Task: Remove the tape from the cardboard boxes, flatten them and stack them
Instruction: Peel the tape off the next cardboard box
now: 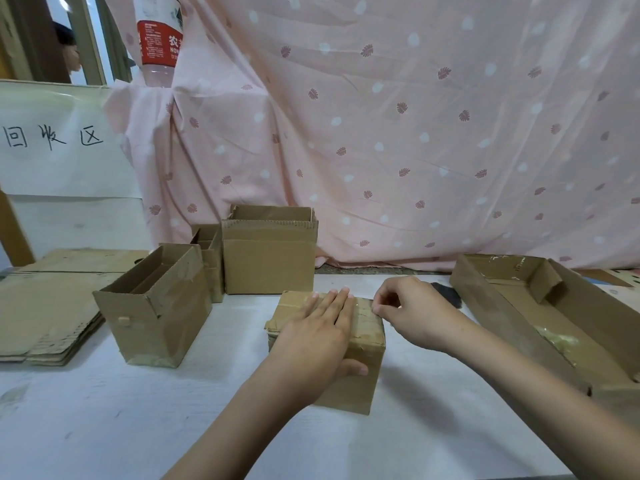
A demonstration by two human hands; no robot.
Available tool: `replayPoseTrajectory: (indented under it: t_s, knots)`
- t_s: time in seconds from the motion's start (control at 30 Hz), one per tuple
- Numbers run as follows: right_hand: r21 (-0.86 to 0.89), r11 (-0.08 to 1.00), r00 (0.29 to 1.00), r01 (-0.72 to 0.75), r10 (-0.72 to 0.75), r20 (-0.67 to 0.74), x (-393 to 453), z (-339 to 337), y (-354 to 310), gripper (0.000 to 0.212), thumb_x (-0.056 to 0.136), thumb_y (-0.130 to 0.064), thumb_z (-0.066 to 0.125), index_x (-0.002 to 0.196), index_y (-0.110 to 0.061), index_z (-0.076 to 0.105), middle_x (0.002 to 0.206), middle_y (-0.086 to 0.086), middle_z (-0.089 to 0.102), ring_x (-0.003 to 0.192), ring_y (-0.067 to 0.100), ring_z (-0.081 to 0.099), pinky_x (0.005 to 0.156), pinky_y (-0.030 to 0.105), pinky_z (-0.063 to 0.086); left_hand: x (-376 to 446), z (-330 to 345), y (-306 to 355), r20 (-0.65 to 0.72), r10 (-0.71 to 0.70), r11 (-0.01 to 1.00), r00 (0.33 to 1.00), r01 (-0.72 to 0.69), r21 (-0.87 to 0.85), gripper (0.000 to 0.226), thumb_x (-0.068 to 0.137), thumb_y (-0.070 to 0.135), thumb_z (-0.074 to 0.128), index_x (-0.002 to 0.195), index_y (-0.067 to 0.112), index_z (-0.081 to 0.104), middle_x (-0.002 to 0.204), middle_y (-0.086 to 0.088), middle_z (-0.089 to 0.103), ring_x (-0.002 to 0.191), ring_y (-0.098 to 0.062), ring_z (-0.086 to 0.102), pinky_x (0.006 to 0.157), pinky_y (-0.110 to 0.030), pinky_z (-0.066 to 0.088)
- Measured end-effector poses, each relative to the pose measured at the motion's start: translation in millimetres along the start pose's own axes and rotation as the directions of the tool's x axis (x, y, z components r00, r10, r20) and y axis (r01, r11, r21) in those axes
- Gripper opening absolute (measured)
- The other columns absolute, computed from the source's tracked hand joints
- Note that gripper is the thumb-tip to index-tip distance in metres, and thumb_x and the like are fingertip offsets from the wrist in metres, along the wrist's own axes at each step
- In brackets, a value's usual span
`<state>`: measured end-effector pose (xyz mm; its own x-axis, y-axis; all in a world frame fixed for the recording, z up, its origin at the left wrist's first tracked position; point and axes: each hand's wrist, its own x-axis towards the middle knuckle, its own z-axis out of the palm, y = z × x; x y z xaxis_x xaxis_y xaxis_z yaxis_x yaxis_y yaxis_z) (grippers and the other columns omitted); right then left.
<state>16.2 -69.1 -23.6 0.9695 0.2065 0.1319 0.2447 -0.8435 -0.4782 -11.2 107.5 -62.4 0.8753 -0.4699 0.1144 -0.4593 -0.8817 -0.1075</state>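
Note:
A small taped cardboard box (363, 344) sits closed on the white table (138, 427) in front of me. My left hand (318, 334) lies flat on its top, fingers straight, thumb on the front face. My right hand (405, 306) pinches at clear tape (365, 308) along the box's far right top edge. An open box (156, 310) with tape on its side stands to the left. Behind it stand a taller open box (270, 254) and a narrow one (209, 258). A stack of flattened cardboard (45, 313) lies at far left.
A long shallow open carton (540, 313) holding crumpled tape lies at the right. A pink patterned cloth (398, 133) hangs behind the table. A paper sign with handwriting (52, 140) and an upturned water bottle (159, 39) are at the upper left.

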Motion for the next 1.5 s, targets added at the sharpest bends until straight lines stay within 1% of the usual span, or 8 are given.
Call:
replayPoseTrajectory:
  t_s: [0.13, 0.3, 0.43, 0.57, 0.7, 0.83, 1.13, 1.5]
  knots:
    - [0.212, 0.977, 0.993, -0.003, -0.023, 0.118, -3.6, 1.3, 6.7, 0.016, 0.104, -0.016, 0.045, 0.090, -0.020, 0.053, 0.089, -0.005, 0.052, 0.070, 0.016, 0.042, 0.056, 0.023, 0.036, 0.0, 2.4, -5.9, -0.023, 0.018, 0.999, 1.000, -0.018, -0.029, 0.098, 0.094, 0.067, 0.039, 0.157, 0.009, -0.009, 0.164, -0.006, -0.017, 0.152, -0.014, -0.012, 0.123, -0.035, -0.006]
    - [0.505, 0.862, 0.978, 0.043, -0.139, 0.154, -9.5, -1.4, 21.3, 0.009, 0.100, -0.016, 0.057, 0.092, -0.020, 0.059, 0.106, -0.008, 0.064, 0.075, 0.013, 0.056, 0.072, 0.029, 0.039, -0.9, 6.0, -11.7, -0.050, 0.032, 0.998, 0.998, -0.035, -0.057, 0.099, 0.093, 0.068, 0.039, 0.157, 0.011, -0.008, 0.165, -0.004, -0.016, 0.152, -0.012, -0.012, 0.123, -0.033, -0.006]
    - [0.429, 0.902, 0.989, 0.046, -0.101, 0.106, -7.5, 0.3, 21.9, 0.014, 0.091, -0.025, 0.072, 0.098, -0.021, 0.061, 0.076, -0.021, 0.064, 0.065, 0.003, 0.054, 0.056, 0.019, 0.038, 2.3, 6.5, -9.0, -0.049, 0.030, 0.999, 0.998, -0.032, -0.043, 0.097, 0.094, 0.068, 0.037, 0.158, 0.010, -0.008, 0.165, -0.006, -0.015, 0.152, -0.014, -0.012, 0.123, -0.033, -0.007]
    - [0.517, 0.855, 0.988, 0.051, -0.118, 0.096, -2.4, -4.9, 22.6, 0.035, 0.090, -0.016, 0.072, 0.116, -0.034, 0.056, 0.088, -0.009, 0.067, 0.068, 0.009, 0.053, 0.061, 0.019, 0.040, 4.9, 5.3, -8.5, -0.039, 0.036, 0.999, 0.999, -0.037, -0.026, 0.097, 0.094, 0.069, 0.036, 0.157, 0.011, -0.009, 0.164, -0.005, -0.016, 0.152, -0.014, -0.012, 0.123, -0.034, -0.007]
    - [0.306, 0.939, 0.977, 0.160, -0.195, 0.087, -0.5, -9.4, 19.3, 0.018, 0.095, -0.015, 0.065, 0.091, -0.028, 0.077, 0.073, -0.025, 0.062, 0.060, 0.005, 0.044, 0.057, 0.014, 0.036, 6.1, 5.2, -9.8, -0.035, 0.040, 0.998, 0.999, -0.041, -0.038, 0.098, 0.093, 0.069, 0.036, 0.157, 0.011, -0.009, 0.165, -0.005, -0.015, 0.152, -0.013, -0.012, 0.123, -0.033, -0.007]
    - [0.344, 0.930, 0.980, 0.131, -0.174, 0.097, -5.0, -10.5, 22.8, 0.026, 0.098, -0.016, 0.058, 0.080, -0.028, 0.073, 0.091, -0.003, 0.066, 0.073, 0.014, 0.056, 0.068, 0.026, 0.041, 5.1, 5.8, -14.2, -0.039, 0.034, 0.998, 0.999, -0.036, -0.045, 0.099, 0.091, 0.071, 0.036, 0.158, 0.012, -0.009, 0.165, -0.003, -0.015, 0.151, -0.011, -0.013, 0.123, -0.032, -0.007]
    - [0.833, 0.542, 0.973, -0.111, -0.114, 0.203, -17.0, -14.4, 53.9, 0.019, 0.083, -0.018, 0.060, 0.075, -0.001, 0.057, 0.084, 0.005, 0.052, 0.084, 0.019, 0.053, 0.083, 0.040, 0.054, 3.3, 5.8, -14.6, -0.048, 0.029, 0.999, 0.998, -0.031, -0.044, 0.099, 0.090, 0.072, 0.036, 0.158, 0.015, -0.010, 0.164, 0.000, -0.016, 0.151, -0.008, -0.013, 0.122, -0.028, -0.010]
    - [0.828, 0.559, 0.991, -0.056, 0.133, -0.022, -24.2, -15.4, 65.5, 0.016, 0.092, -0.001, 0.067, 0.085, 0.000, 0.052, 0.095, 0.024, 0.074, 0.088, 0.042, 0.073, 0.085, 0.045, 0.060, -11.8, 4.3, -29.9, -0.075, -0.041, 0.979, 0.996, 0.026, -0.202, 0.098, 0.081, 0.075, 0.032, 0.157, 0.030, -0.010, 0.164, 0.010, -0.013, 0.145, 0.001, -0.015, 0.116, -0.020, -0.013]
